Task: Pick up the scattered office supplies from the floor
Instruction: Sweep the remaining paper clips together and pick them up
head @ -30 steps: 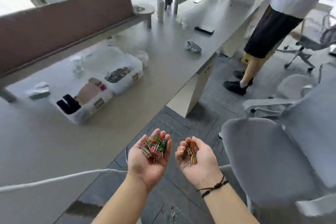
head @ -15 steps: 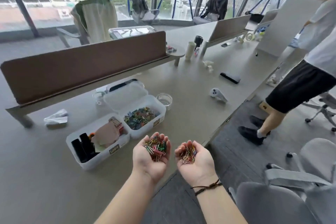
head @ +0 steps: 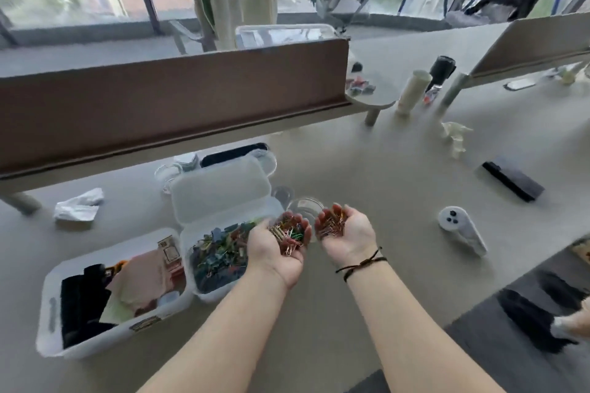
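My left hand [head: 271, 257] is cupped palm up and holds a heap of coloured paper clips [head: 290, 234]. It hovers at the right end of an open white box [head: 204, 293] that is filled with coloured clips. Beside it, my right hand [head: 349, 241], also cupped palm up, holds a smaller heap of paper clips [head: 332, 223] above the desk. Both hands are close together over the desk [head: 367, 175], with a small clear dish [head: 305, 205] just beyond the fingertips.
A second white box [head: 51, 300] with dark and pink items stands to the left. A white controller [head: 463, 230] and a black block [head: 507, 180] lie to the right. A crumpled tissue [head: 78, 204] lies far left. A brown divider [head: 159, 99] runs behind the boxes.
The view has risen from the floor to the desk. Both cupped hands, still carrying clips, have moved forward over the desk to the clip box.
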A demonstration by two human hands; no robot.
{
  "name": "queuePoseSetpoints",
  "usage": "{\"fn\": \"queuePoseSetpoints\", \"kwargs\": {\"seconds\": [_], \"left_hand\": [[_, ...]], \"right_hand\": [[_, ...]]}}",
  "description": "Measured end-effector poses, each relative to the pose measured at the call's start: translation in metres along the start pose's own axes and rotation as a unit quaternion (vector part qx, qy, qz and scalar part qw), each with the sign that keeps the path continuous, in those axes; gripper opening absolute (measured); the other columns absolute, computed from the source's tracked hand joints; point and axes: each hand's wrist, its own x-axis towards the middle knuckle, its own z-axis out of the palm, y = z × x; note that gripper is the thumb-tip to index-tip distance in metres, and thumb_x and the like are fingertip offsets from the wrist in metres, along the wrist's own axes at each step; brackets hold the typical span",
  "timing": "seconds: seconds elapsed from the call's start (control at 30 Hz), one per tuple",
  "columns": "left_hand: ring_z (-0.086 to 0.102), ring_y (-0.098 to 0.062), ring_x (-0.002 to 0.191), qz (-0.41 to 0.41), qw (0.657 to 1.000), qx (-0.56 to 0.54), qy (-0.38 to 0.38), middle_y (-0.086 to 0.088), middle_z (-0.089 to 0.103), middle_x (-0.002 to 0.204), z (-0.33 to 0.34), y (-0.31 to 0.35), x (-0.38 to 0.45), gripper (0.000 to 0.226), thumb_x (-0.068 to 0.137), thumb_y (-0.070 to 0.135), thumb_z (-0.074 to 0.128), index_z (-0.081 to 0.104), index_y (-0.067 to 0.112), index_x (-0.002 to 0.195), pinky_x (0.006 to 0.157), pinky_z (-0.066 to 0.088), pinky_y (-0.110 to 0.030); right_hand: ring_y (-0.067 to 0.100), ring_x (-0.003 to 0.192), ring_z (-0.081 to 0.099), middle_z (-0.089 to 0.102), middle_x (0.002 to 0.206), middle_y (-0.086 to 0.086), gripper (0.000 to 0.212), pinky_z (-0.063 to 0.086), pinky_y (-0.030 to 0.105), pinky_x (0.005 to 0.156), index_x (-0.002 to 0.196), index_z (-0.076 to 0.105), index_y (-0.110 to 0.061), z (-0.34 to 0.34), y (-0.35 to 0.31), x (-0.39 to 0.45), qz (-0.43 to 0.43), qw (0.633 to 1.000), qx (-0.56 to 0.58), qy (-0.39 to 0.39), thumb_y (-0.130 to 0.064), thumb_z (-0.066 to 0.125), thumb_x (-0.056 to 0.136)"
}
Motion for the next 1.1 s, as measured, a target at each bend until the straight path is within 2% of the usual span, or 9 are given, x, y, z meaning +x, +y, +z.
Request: {"fn": "queuePoseSetpoints", "kwargs": {"seconds": [0.13,0.27,0.33,0.5,0.6,0.77,0.87,1.0,1.1], "left_hand": [[0.064,-0.024,0.064,0.053,0.998,0.003,0.025,-0.013,0.067,0.073,0.031,-0.010,0.063,0.037,0.105,0.034,0.042,0.064,0.008,0.092,0.067,0.056,-0.035],[0.062,-0.021,0.062,0.117,0.991,0.031,0.050,-0.010,0.064,0.074,0.039,-0.011,0.112,0.040,0.103,0.040,0.046,0.064,0.008,0.087,0.067,0.054,-0.034],[0.062,-0.021,0.060,0.145,0.986,0.054,0.061,-0.009,0.064,0.070,0.042,-0.009,0.125,0.042,0.104,0.041,0.046,0.064,0.007,0.087,0.065,0.053,-0.034],[0.062,-0.023,0.060,0.167,0.976,0.103,0.094,-0.007,0.066,0.068,0.055,-0.001,0.136,0.049,0.100,0.051,0.047,0.068,0.011,0.083,0.072,0.052,-0.035],[0.065,-0.024,0.068,0.180,0.965,0.149,0.118,-0.008,0.070,0.073,0.056,-0.002,0.136,0.053,0.100,0.053,0.046,0.073,0.014,0.076,0.080,0.054,-0.039],[0.060,-0.025,0.072,0.200,0.952,0.191,0.134,-0.009,0.066,0.075,0.060,-0.011,0.134,0.060,0.100,0.055,0.042,0.070,0.014,0.068,0.077,0.049,-0.038],[0.060,-0.025,0.078,0.227,0.936,0.232,0.134,-0.005,0.068,0.075,0.060,-0.014,0.135,0.065,0.098,0.060,0.039,0.071,0.017,0.062,0.088,0.051,-0.043],[0.059,-0.019,0.076,0.260,0.918,0.274,0.124,-0.005,0.069,0.076,0.060,-0.016,0.130,0.064,0.105,0.054,0.032,0.069,0.011,0.075,0.079,0.043,-0.031],[0.067,-0.022,0.090,0.259,0.914,0.295,0.106,-0.005,0.073,0.081,0.058,-0.016,0.129,0.066,0.105,0.056,0.031,0.070,0.009,0.081,0.087,0.047,-0.030]], "right_hand": [[0.021,0.057,0.049,0.052,0.062,0.007,0.034,0.044,0.028,0.058,0.076,0.052,-0.011,0.012,-0.026,0.066,0.002,1.000,-0.003,0.003,-0.020,0.037,0.105],[0.025,0.066,0.056,0.059,0.068,0.010,0.028,0.050,0.036,0.073,0.086,0.058,-0.007,0.015,-0.018,0.111,-0.021,0.999,-0.028,0.009,-0.025,0.046,0.104],[0.025,0.066,0.058,0.060,0.069,0.010,0.029,0.052,0.036,0.070,0.087,0.060,-0.006,0.016,-0.012,0.121,-0.024,0.999,-0.043,0.016,-0.027,0.050,0.103],[0.022,0.058,0.060,0.062,0.065,0.008,0.039,0.052,0.029,0.058,0.078,0.064,-0.009,0.023,-0.008,0.126,-0.057,0.995,-0.082,0.016,-0.035,0.049,0.103],[0.022,0.059,0.060,0.062,0.064,0.010,0.044,0.051,0.032,0.062,0.076,0.064,-0.005,0.021,-0.009,0.124,-0.095,0.991,-0.097,0.014,-0.033,0.047,0.105],[0.022,0.065,0.065,0.065,0.069,0.013,0.046,0.054,0.032,0.078,0.082,0.065,-0.002,0.014,-0.016,0.124,-0.137,0.981,-0.135,-0.019,-0.035,0.044,0.106],[0.025,0.072,0.065,0.068,0.072,0.016,0.050,0.051,0.034,0.082,0.083,0.067,-0.003,0.011,-0.018,0.124,-0.156,0.973,-0.169,-0.030,-0.039,0.042,0.106],[0.025,0.079,0.069,0.070,0.080,0.020,0.054,0.055,0.033,0.087,0.083,0.068,-0.001,0.010,-0.019,0.119,-0.164,0.966,-0.196,-0.046,-0.039,0.039,0.107],[0.025,0.078,0.071,0.072,0.078,0.019,0.056,0.056,0.032,0.083,0.082,0.069,0.000,0.008,-0.020,0.115,-0.178,0.959,-0.212,-0.054,-0.038,0.037,0.108]]}}
